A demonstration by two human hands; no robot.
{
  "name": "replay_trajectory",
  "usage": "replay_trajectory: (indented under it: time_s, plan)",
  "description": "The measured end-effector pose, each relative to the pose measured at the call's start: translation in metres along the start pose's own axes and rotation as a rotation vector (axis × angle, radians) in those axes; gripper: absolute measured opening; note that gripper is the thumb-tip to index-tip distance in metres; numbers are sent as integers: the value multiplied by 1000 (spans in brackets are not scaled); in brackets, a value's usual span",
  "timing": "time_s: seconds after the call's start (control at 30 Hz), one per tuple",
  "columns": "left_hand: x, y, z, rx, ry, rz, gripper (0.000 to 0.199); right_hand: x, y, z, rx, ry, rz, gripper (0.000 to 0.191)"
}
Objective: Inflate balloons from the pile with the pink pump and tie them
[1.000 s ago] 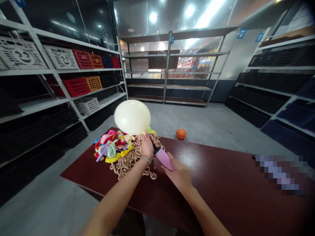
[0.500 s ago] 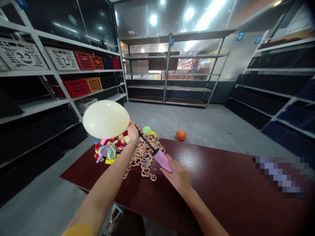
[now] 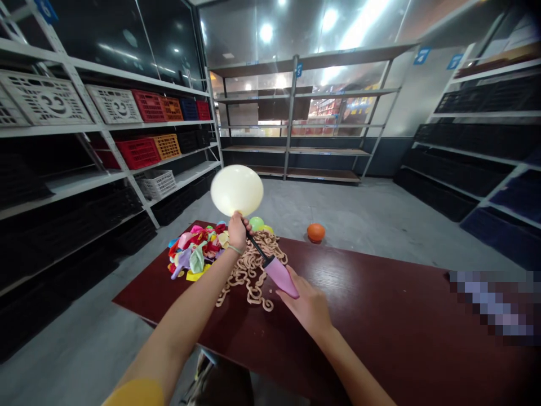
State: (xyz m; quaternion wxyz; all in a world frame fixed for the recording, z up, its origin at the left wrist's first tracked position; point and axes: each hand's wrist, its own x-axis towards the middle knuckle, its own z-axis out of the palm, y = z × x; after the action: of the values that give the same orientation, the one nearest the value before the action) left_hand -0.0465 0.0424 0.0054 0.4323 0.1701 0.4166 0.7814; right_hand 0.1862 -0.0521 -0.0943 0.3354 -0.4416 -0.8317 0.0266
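Observation:
A pale yellow balloon (image 3: 237,190), swollen with air, stands above my left hand (image 3: 239,230). That hand is closed round the balloon's neck, where the black nozzle end of a balloon pump (image 3: 280,275) meets it. My right hand (image 3: 307,301) grips the pump's pink body at its lower end. Beneath and beside the pump lies a heap of long, curled beige balloons (image 3: 249,270). Left of my forearm is a pile of limp, many-coloured balloons (image 3: 196,251). The exact fit of neck and nozzle is hidden by my left fingers.
The dark red table (image 3: 355,293) carries the piles; a blurred-out object (image 3: 490,304) lies at its right end. Beyond the far edge are an orange balloon (image 3: 316,232) and a green balloon (image 3: 256,223). Shelves with crates (image 3: 137,152) line the left; more shelving (image 3: 291,118) stands behind.
The yellow balloon has swung from the left of my left hand to upright above it. My right hand stays on the pump. The view has shifted slightly.

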Motion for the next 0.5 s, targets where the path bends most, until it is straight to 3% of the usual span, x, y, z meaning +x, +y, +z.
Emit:
replay_trajectory:
  time_s: [0.07, 0.13, 0.27, 0.37, 0.43, 0.5]
  plan:
    - [11, 15, 3, 32, -2, 59, 26, 0, 0, 0, 26, 11, -8, 59]
    - [9, 17, 6, 49, 5, 95, 25, -1, -1, 1, 22, 3, -4, 57]
    - [-26, -17, 7, 71, 1, 71, 26, -3, 0, 4, -15, -5, 51, 55]
    - [-59, -48, 6, 66, -78, 46, 33, -4, 1, 4, -11, -6, 71, 55]
    - [-69, -56, 4, 41, -121, 59, 37, -4, 1, 3, -8, -12, 68, 56]
    - [-63, -51, 2, 46, -153, 65, 37, -3, 0, 2, -4, -11, 69, 58]
